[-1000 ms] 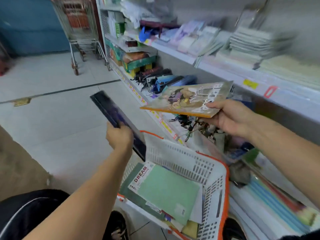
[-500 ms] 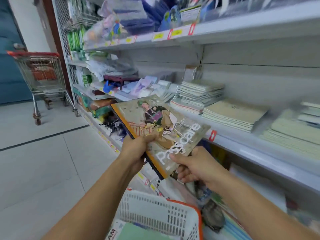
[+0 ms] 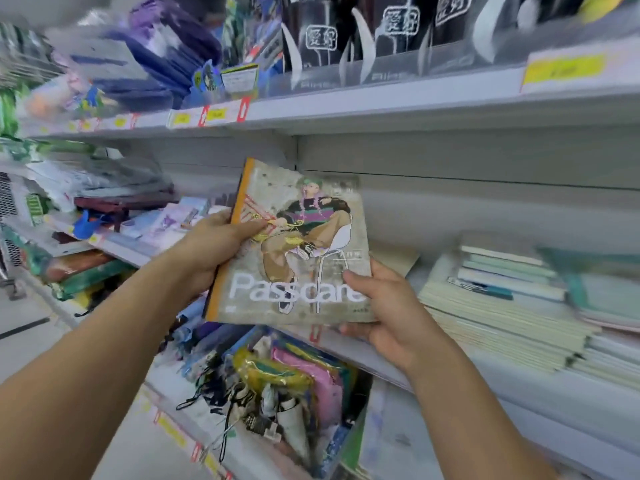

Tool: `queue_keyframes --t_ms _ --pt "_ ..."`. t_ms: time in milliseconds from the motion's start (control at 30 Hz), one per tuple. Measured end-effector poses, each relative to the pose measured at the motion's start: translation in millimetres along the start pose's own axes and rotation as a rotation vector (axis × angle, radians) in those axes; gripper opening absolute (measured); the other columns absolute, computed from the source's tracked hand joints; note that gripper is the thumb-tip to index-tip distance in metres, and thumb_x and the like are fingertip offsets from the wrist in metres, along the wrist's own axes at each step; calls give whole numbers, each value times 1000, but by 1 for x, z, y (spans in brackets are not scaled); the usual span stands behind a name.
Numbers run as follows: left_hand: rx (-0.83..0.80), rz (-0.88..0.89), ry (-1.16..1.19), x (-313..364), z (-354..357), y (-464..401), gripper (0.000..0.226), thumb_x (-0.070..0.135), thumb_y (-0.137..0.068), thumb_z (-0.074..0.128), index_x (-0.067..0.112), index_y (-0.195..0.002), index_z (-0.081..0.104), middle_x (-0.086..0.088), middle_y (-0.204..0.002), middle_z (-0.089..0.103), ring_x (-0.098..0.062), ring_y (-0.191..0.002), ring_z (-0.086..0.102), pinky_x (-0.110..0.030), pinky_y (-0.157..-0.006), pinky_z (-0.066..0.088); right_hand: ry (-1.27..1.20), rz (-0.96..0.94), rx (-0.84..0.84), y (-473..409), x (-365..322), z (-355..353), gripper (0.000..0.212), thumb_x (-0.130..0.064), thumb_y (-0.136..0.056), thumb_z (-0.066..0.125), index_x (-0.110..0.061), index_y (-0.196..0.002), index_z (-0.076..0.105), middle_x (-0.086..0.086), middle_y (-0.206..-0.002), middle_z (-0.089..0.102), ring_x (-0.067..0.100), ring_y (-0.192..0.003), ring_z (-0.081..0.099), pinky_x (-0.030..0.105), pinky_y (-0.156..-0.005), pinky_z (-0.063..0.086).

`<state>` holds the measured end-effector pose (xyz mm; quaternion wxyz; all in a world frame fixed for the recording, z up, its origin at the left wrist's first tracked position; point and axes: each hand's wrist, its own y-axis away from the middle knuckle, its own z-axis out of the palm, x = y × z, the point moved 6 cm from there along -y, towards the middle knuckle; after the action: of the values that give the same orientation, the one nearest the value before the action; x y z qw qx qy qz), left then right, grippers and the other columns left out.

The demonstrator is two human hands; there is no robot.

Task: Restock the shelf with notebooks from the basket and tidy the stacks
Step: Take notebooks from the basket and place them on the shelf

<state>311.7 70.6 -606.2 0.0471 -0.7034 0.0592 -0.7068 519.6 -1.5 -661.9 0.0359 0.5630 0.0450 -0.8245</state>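
Passcare notebook (image 3: pixel 294 251) held upright, cover facing camera, in front of middle shelf (image 3: pixel 360 351). Left hand (image 3: pixel 214 244) grips its spine edge, thumb on cover. Right hand (image 3: pixel 391 313) pinches bottom-right corner, fingers curled beneath. Notebook stacks (image 3: pixel 502 306) lie right.

A white middle shelf (image 3: pixel 519 407) carries stacks of notebooks (image 3: pixel 502 306) on its right side, pale green and cream covers piled flat, the heaps overlapping and uneven. Further left on the same level lie small pastel packets (image 3: pixel 166 220) and a dark red tray (image 3: pixel 121 204) (blurred, so details are unclear). The top shelf (image 3: pixel 381 105) bears black boxes with white characters (image 3: pixel 398 29) and blue-purple packs (image 3: pixel 152 64), with yellow price tags (image 3: pixel 562 69) along its front edge. Below, a lower shelf (image 3: pixel 180 427) holds a jumble of coloured pouches (image 3: pixel 294 375).
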Motion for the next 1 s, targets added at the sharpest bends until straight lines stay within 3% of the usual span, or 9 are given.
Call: queue_keyframes --t_ms 133,233,367,433,567,667,767,867,1000 --pt "3 -41 -236 -8 23 -36 19 27 -85 73 11 -92 65 -4 -64 65 -18 -52 57 -27 -52 48 -191 -44 213 -26 5 -19 23 -6 -101 50 -16 -119 61 9 -111 70 22 -71 69 27 -46 52" --pt "31 -83 -189 -40 35 -55 20 5 -86 68 7 -106 64 -9 -88 68 -18 -74 63 -26 -61 51 -218 -54 358 -48 1 -34 28 -2 -102 44 -10 -127 53 11 -130 56 23 -82 63 29 -48 56" --pt "124 -48 -170 -77 57 -81 33 -12 -84 60 -7 -117 60 -17 -93 63 -26 -82 56 -30 -71 45 -139 -1 478 -69 7 -48 39 11 -95 39 0 -132 46 9 -134 49 19 -55 69 31 -48 59" --pt "171 -12 -228 -87 63 -92 38 -7 -85 62 -2 -123 59 -15 -100 64 -25 -80 58 -29 -70 47 54 -64 549 -82 11 -57 41 10 -86 54 2 -126 47 12 -126 56 22 -71 70 30 -57 60" --pt "77 50 -359 -93 76 -93 74 30 -77 81 6 -138 48 -6 -126 60 -23 -111 59 -33 -97 46 703 -115 699 -90 10 -63 59 -18 -59 74 -5 -114 59 11 -111 65 24 -91 66 25 -70 52" --pt "-117 63 -605 -90 88 -87 106 44 -51 92 15 -141 43 2 -122 59 -16 -110 57 -25 -92 43 943 -129 759 -90 9 -70 59 -10 -72 77 -1 -124 51 13 -119 63 28 -106 62 30 -82 51" --pt "-229 23 -719 -90 93 -88 114 39 -47 93 19 -144 38 5 -120 57 -14 -108 55 -21 -89 42 1133 -193 839 -87 9 -76 36 -9 -90 64 -1 -123 53 13 -120 59 29 -112 54 32 -94 43" --pt "-227 -1 -693 -92 95 -93 109 31 -58 92 17 -147 31 2 -125 54 -16 -110 54 -23 -89 41 1351 -202 798 -89 13 -66 31 -11 -93 58 0 -121 55 15 -119 55 31 -109 51 33 -92 36" --pt "-297 -123 -647 -97 98 -95 123 28 -57 90 19 -153 14 -2 -138 44 -21 -122 46 -28 -96 37 1372 -95 826 -98 13 -71 42 -18 -91 60 1 -128 53 13 -123 54 28 -112 53 28 -77 28"
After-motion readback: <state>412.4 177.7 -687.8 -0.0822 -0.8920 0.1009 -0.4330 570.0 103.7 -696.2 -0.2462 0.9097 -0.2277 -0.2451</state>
